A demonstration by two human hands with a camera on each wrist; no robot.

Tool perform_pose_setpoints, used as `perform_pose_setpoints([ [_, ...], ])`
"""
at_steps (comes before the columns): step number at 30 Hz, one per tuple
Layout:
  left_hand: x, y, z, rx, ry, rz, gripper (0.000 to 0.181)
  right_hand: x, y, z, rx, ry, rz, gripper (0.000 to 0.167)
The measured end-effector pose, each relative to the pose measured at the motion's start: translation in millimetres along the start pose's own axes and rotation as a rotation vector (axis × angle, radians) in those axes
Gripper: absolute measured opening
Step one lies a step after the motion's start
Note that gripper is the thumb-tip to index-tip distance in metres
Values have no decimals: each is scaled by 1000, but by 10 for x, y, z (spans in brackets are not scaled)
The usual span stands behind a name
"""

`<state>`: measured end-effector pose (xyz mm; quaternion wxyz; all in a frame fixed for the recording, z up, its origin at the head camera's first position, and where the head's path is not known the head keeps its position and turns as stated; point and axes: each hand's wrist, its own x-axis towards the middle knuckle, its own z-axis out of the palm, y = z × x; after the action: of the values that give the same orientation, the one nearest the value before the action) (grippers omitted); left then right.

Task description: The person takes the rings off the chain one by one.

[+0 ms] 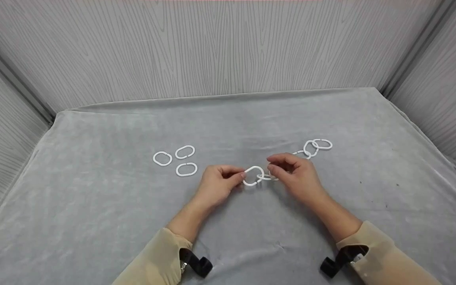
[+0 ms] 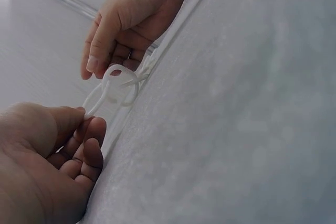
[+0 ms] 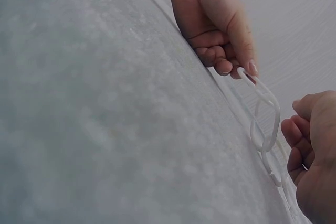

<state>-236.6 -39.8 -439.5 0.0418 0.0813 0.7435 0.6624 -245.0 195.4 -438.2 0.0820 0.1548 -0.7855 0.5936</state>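
My left hand (image 1: 215,185) pinches a white oval plastic chain link (image 1: 255,166) between thumb and fingers, raised a little off the cloth. The link has a small gap in its side and hooks through the neighbouring link (image 3: 264,167) of a white chain. My right hand (image 1: 302,179) hovers just over the chain, thumb and forefinger apart and nothing pinched between them. Part of the chain is hidden behind this hand. The chain's far end link (image 1: 331,144) lies on the cloth beyond it, to the right.
Three loose white links lie left of the hands: a left one (image 1: 154,159), an upper one (image 1: 193,150) and a lower one (image 1: 177,171). A grey cloth (image 1: 105,190) covers the table. Grey wood-grain panels (image 1: 212,47) stand behind and at both sides.
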Motion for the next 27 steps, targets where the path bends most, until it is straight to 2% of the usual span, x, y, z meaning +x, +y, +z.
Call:
perform_pose_setpoints([
  [6, 8, 6, -4, -40, 69, -47, 18, 1, 9, -4, 4, 2, 9, 18],
  [12, 11, 17, -19, -55, 107, -75, 16, 3, 16, -4, -15, -7, 1, 17],
  [18, 22, 8, -32, -83, 118, -95, 16, 9, 25, -10, -68, -10, -33, 17],
  [27, 26, 4, -24, -97, 123, -110, 17, -4, 42, -12, -74, -21, -54, 21],
])
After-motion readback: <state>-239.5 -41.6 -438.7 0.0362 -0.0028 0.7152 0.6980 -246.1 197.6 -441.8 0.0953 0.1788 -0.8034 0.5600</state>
